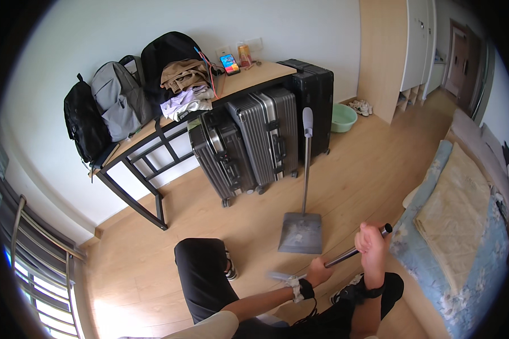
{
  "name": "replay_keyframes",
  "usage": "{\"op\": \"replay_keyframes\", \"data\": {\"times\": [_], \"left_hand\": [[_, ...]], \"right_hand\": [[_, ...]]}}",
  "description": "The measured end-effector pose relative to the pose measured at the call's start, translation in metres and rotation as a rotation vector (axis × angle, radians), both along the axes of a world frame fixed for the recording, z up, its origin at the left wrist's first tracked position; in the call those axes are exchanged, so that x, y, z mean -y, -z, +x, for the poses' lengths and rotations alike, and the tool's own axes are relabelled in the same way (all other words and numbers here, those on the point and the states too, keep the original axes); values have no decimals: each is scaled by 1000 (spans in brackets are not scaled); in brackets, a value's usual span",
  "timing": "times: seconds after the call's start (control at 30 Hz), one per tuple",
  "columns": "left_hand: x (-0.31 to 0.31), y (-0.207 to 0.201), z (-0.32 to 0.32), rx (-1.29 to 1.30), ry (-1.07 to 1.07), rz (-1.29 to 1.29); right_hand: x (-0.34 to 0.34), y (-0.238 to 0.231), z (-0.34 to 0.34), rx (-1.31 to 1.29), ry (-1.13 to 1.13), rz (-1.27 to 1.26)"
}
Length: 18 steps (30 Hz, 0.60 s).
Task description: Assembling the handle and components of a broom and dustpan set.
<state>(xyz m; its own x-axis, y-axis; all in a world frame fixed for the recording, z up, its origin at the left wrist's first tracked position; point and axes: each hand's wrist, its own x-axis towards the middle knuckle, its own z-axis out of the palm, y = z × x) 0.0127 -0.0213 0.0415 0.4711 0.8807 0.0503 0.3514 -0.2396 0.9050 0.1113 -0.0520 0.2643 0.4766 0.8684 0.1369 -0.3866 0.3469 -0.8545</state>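
Both my hands grip the dark metal handle of a broom (344,257), which slants across in front of my legs. My left hand (319,272) is wrapped round it lower down. Near the handle's top end, my right hand (372,242) is closed round it in a raised fist. A pale, blurred part, seemingly the broom's head (279,276), shows low beside my left forearm. Just beyond my hands, a grey long-handled dustpan (300,234) stands on the floor with its handle upright; neither hand touches it. Grey dust or debris appears to lie in its pan.
Dark suitcases (271,133) stand by a wooden table (260,73) holding backpacks (116,96), clothes (185,85) and a lit phone (229,64). A green basin (343,117) and shoes (361,107) sit beyond. At right is a bed (469,271); a railing (39,260) is at left.
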Motion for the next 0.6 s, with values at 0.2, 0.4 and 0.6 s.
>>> {"op": "replay_keyframes", "data": {"times": [0.2,0.4,0.6], "left_hand": [[9,-9,1,-65,28,-226],[-10,0,7,26,-1,-46],[23,-5,-12,-73,2,-203]], "right_hand": [[-16,9,0,-27,59,-114],[-11,9,3,-12,69,-50],[-8,-3,-8,-26,-30,-119]]}}
